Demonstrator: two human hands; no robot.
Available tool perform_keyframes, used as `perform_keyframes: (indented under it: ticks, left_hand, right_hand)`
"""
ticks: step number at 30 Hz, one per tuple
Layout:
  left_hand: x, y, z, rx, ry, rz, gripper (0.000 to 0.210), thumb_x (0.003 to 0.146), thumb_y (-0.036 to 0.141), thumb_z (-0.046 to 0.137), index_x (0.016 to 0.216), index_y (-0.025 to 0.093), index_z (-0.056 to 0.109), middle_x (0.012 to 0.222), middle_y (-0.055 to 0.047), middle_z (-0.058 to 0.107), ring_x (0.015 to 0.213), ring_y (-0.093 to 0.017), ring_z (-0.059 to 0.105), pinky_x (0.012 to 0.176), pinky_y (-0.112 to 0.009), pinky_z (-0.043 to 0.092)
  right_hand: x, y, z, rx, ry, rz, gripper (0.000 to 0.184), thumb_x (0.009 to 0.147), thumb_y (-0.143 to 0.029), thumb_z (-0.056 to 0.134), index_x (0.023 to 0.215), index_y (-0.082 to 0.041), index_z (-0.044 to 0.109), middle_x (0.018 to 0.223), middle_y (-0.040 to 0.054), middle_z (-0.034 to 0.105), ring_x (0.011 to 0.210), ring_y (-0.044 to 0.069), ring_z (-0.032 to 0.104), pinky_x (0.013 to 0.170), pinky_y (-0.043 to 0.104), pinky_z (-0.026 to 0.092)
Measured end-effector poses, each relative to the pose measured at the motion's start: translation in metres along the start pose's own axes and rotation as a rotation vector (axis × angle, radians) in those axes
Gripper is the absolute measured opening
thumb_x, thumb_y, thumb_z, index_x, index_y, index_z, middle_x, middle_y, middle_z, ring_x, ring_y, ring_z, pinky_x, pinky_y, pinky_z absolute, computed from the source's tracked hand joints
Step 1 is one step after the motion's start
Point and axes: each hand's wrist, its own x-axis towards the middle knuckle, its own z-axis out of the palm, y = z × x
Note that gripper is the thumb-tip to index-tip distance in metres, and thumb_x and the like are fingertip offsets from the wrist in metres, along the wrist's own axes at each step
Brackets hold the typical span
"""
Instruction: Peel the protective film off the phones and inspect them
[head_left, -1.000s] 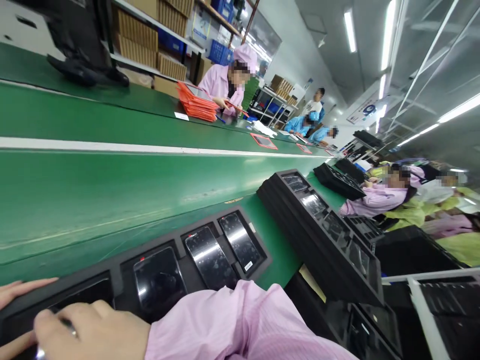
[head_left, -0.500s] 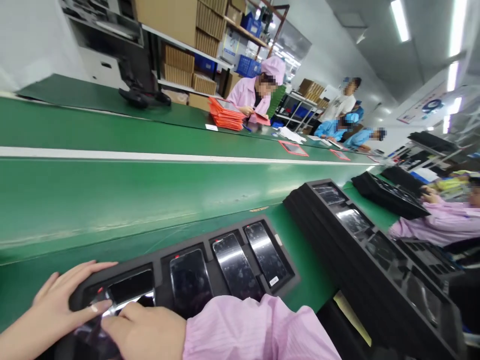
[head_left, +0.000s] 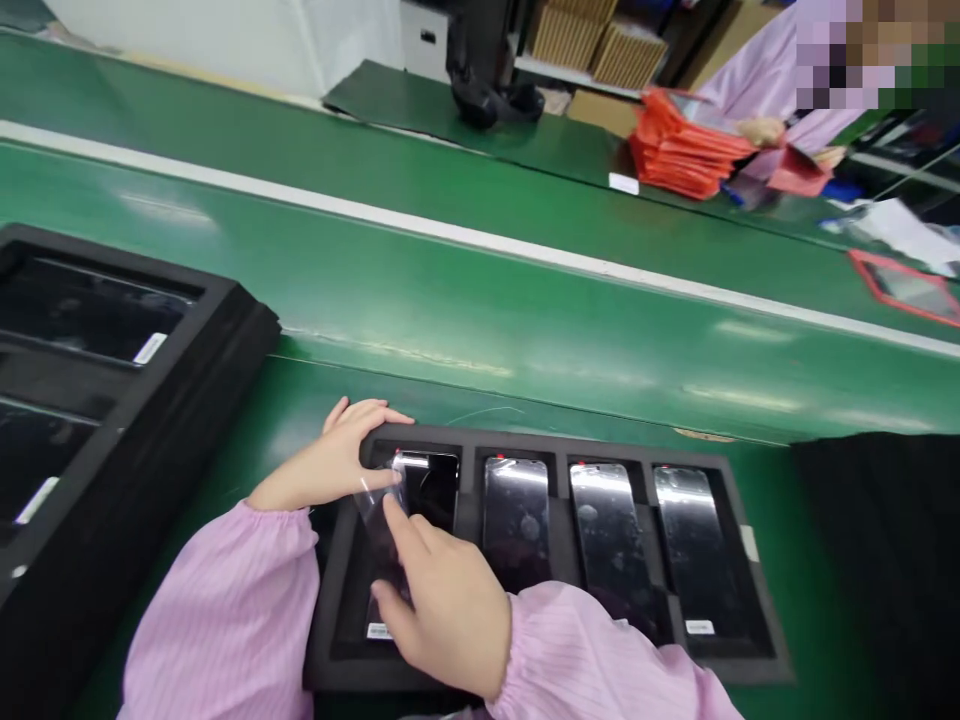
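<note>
A black foam tray [head_left: 517,440] holds several dark smartphones. My left hand [head_left: 337,465] is at the tray's far left corner, its fingers stretched along the edge. Its thumb reaches over the leftmost smartphone [head_left: 435,485], where a clear film [head_left: 379,510] stands partly lifted from the screen. With index finger extended and thumb apart, my right hand [head_left: 454,605] lies over that phone. The index fingertip touches the film close to my left thumb. The phone's lower part is partly hidden by my right hand; a white label [head_left: 379,631] shows at its bottom.
Left stands a stack of black foam trays [head_left: 217,330] with phones in the top one. A black foam stack [head_left: 885,560] is at right. Behind runs a raised green ledge [head_left: 525,300]. Beyond are red pouches [head_left: 682,150] and a co-worker in a pink sleeve [head_left: 757,55].
The view has swung left and down, bringing the left tray stack in. My right index finger has straightened against the film, with the thumb apart. My left hand stays at the tray corner.
</note>
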Motion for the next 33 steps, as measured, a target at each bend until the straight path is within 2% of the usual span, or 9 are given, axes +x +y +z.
perform_keyframes:
  ticks: [7, 14, 17, 21, 24, 29, 33]
  left_hand:
    - [0.002, 0.002, -0.002, -0.04, -0.02, -0.028, 0.056, 0.07, 0.04, 0.071, 0.123, 0.031, 0.058, 0.137, -0.004, 0.055, 0.149, -0.027, 0.028, 0.126, -0.055, -0.003]
    - [0.001, -0.001, -0.003, -0.054, -0.046, -0.04, 0.054, 0.071, 0.04, 0.07, 0.123, 0.034, 0.056, 0.137, 0.0, 0.055, 0.151, -0.024, 0.023, 0.127, -0.053, -0.004]
    - [0.001, -0.001, -0.003, -0.049, -0.04, -0.044, 0.053, 0.072, 0.041, 0.07, 0.122, 0.033, 0.057, 0.139, -0.001, 0.054, 0.151, -0.025, 0.024, 0.126, -0.054, -0.004]
    - [0.001, -0.003, -0.001, -0.043, -0.023, -0.032, 0.05, 0.074, 0.045, 0.07, 0.121, 0.034, 0.058, 0.136, 0.0, 0.057, 0.15, -0.024, 0.027, 0.127, -0.054, -0.004]
    - [0.001, -0.005, 0.001, -0.036, -0.008, -0.018, 0.05, 0.074, 0.046, 0.07, 0.121, 0.036, 0.057, 0.136, 0.001, 0.057, 0.15, -0.025, 0.027, 0.127, -0.055, -0.003]
    - [0.001, -0.009, 0.003, -0.014, 0.019, 0.005, 0.05, 0.075, 0.047, 0.071, 0.121, 0.036, 0.057, 0.133, 0.0, 0.059, 0.149, -0.026, 0.03, 0.126, -0.058, -0.002]
    - [0.0, -0.01, 0.003, -0.014, 0.02, 0.003, 0.048, 0.075, 0.047, 0.072, 0.119, 0.036, 0.057, 0.131, 0.0, 0.06, 0.148, -0.026, 0.03, 0.126, -0.059, -0.002]
  right_hand:
    - [0.005, 0.003, -0.007, 0.12, -0.134, -0.001, 0.075, 0.093, -0.037, 0.055, 0.157, -0.012, 0.026, 0.12, 0.0147, 0.062, 0.1, 0.027, 0.064, 0.091, 0.044, 0.055]
    - [0.009, 0.003, -0.007, 0.088, -0.174, 0.008, 0.071, 0.094, -0.032, 0.052, 0.157, -0.013, 0.026, 0.13, 0.016, 0.061, 0.11, 0.031, 0.063, 0.091, 0.047, 0.056]
    - [0.006, 0.002, -0.007, 0.116, -0.115, 0.052, 0.072, 0.093, -0.035, 0.054, 0.156, -0.013, 0.029, 0.117, 0.0139, 0.068, 0.099, 0.028, 0.068, 0.084, 0.042, 0.059]
    - [0.003, 0.002, -0.007, 0.088, 0.067, 0.246, 0.092, 0.09, -0.045, 0.055, 0.159, -0.004, 0.01, 0.097, 0.0135, 0.073, 0.074, 0.025, 0.072, 0.063, 0.034, 0.058]
    - [0.004, 0.003, -0.011, -0.023, 0.041, 0.345, 0.096, 0.09, -0.044, 0.054, 0.157, 0.004, 0.005, 0.078, 0.0115, 0.073, 0.062, 0.027, 0.071, 0.05, 0.034, 0.053]
    - [0.008, 0.001, -0.023, -0.188, -0.026, 0.398, 0.089, 0.09, -0.043, 0.054, 0.153, 0.01, 0.02, 0.062, 0.0099, 0.069, 0.051, 0.027, 0.068, 0.047, 0.035, 0.052]
    - [0.001, 0.004, -0.021, -0.287, 0.062, 0.34, 0.081, 0.091, -0.044, 0.053, 0.149, 0.009, 0.033, 0.057, 0.0078, 0.066, 0.044, 0.024, 0.064, 0.043, 0.034, 0.048]
